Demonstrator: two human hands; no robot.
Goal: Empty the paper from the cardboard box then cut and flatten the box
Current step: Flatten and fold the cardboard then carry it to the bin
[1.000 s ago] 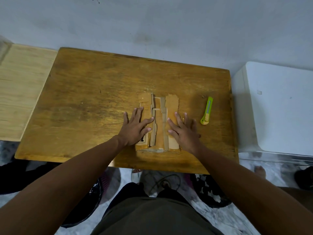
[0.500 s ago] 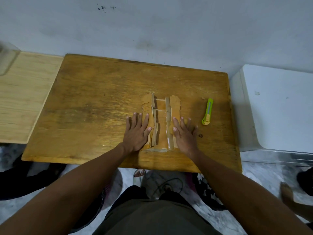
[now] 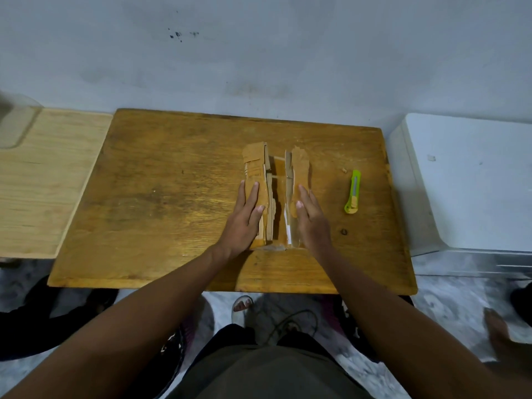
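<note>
Cardboard box (image 3: 276,197) is placed on table (image 3: 172,197), between both hands; knife (image 3: 353,192) is laid right.

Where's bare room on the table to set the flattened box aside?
Biggest bare patch: the table surface left of the left hand, out to its left edge. Also the far strip between the cardboard box and the wall. Crowded: between the right hand and the box cutter.
</note>
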